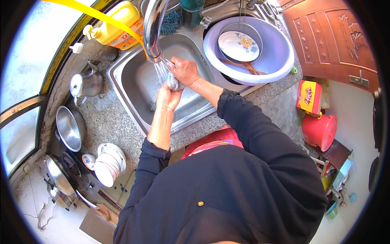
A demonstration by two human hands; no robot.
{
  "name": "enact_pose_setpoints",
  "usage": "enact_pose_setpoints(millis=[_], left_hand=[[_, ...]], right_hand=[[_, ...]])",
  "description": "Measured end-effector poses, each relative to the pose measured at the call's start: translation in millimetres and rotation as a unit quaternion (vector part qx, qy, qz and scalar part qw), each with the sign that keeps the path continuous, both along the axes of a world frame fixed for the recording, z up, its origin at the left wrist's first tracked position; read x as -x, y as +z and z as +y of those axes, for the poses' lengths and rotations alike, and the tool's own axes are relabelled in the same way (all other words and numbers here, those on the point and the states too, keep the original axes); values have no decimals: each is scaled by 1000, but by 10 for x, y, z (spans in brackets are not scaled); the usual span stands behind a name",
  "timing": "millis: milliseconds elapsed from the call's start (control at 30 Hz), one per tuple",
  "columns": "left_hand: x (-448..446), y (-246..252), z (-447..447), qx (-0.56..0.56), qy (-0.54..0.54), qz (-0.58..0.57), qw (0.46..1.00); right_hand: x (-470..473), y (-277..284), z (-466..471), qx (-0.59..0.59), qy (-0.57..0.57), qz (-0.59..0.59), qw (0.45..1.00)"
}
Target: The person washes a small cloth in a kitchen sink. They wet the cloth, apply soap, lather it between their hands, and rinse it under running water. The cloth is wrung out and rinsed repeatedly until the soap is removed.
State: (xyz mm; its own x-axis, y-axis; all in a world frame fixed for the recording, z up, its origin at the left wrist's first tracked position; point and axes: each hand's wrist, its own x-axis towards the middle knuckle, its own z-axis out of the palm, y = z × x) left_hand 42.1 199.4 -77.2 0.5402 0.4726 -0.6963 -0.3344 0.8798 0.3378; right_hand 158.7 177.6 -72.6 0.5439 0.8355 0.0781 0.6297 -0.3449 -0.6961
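Note:
Over the stainless steel sink (138,100), both my hands are close together beneath the water running from the chrome faucet (151,33). My left hand (168,97) holds a wet, greyish-white cloth (173,83) from below. Above it, my right hand (184,70) is closed on a thin, shiny utensil (170,62) and rests against the cloth. Fingers and cloth hide most of that utensil, so its kind is unclear. Water falls in strands just left of my right fingers.
Right of the sink, a lavender basin (275,65) holds a floral plate (234,45), a metal strainer (260,38) and wooden chopsticks (251,68). Stacked bowls (106,169), a steel basin (68,128) and a metal kettle (86,84) stand left. A yellow jug (122,21) is behind.

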Motion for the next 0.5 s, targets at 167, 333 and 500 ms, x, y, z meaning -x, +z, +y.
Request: enact_pose_setpoints(millis=[167,333,500], left_hand=[[236,-107,238,6,-121,-108,987],[282,179,247,25,-86,-101,991],[353,215,297,-77,-237,-58,967]], right_hand=[[588,264,-482,-124,70,131,981],[193,72,-537,-23,17,183,983],[-286,-402,-226,0,141,377,915]])
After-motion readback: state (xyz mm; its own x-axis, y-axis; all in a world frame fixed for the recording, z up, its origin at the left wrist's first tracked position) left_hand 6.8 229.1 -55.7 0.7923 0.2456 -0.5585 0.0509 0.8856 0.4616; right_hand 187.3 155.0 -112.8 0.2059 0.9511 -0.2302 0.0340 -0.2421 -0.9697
